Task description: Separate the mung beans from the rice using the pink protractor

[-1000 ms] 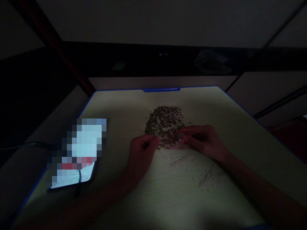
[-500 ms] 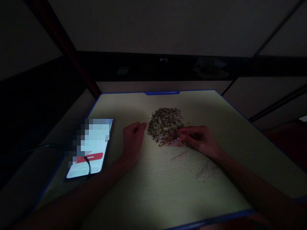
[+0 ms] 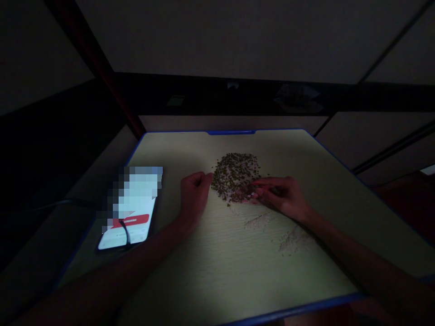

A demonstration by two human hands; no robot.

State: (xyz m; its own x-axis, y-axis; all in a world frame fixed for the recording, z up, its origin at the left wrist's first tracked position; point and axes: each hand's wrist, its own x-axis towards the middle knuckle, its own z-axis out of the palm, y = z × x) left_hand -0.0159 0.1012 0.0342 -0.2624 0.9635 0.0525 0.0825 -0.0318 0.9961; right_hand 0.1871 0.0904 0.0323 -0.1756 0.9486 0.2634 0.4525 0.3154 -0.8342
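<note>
Head view, dimly lit: a loose spread of small dark grains [image 3: 234,172] lies on the pale surface [image 3: 204,271], ahead of and between the two hands. It is roughly round, with no clear long axis. Right hand [image 3: 285,197] is the more engaged: its fingers reach leftward into the near right edge of the grains, thumb and forefinger narrowly set, though whether they pinch a grain I cannot tell. Left hand [image 3: 194,194] rests just beside the left edge, fingers curled in, thumb-side tips pointing at the grains; what it might hold is hidden. Both forearms slant inward from the near corners. Two thin pale scatters, one nearer the grains [image 3: 257,222] and one by the right forearm [image 3: 294,242], lie closer to the person.
</note>
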